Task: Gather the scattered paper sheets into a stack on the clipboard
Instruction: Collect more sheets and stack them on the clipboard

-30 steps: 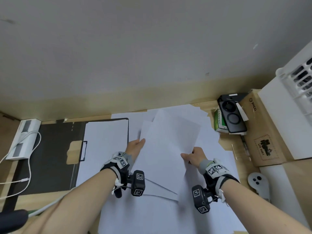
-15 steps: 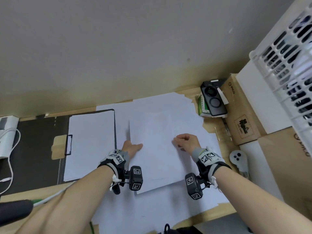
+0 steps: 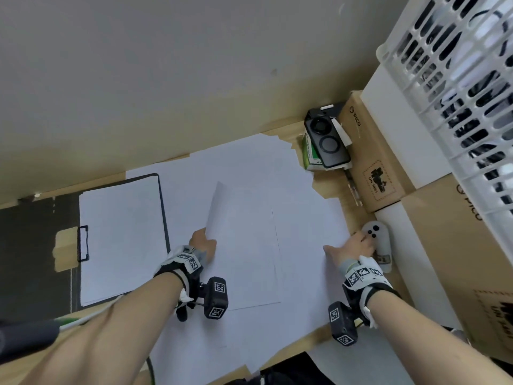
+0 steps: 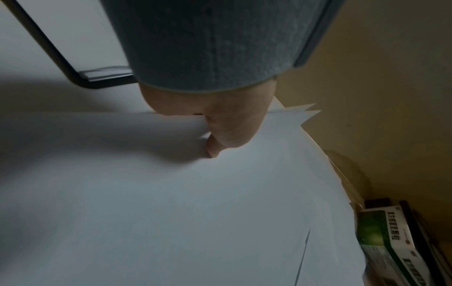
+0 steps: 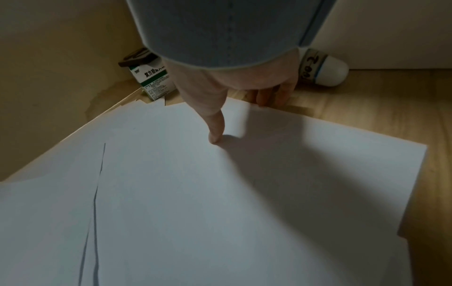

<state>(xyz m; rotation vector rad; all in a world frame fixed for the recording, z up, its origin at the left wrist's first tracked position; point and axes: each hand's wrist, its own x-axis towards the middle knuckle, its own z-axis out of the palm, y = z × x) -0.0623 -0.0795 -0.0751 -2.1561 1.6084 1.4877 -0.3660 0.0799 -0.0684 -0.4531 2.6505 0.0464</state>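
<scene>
Across one wooden desk (image 3: 329,190), loose paper sheets (image 3: 249,168) lie overlapped, too layered to count! One clipboard (image 3: 164,218) sits at the left, one squared stack (image 3: 122,240) on it. One top sheet (image 3: 244,245) tilts up at its left edge. Two hands on paper: left hand (image 3: 204,241) pinches that raised edge, thumb above, fingers hidden beneath; right hand (image 3: 351,247) presses its thumb down, fingers straight at the sheets' right edge, just beside one white controller (image 3: 380,240)

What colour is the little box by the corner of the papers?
Green and white; the medicine box shows best in the right wrist view.
</scene>
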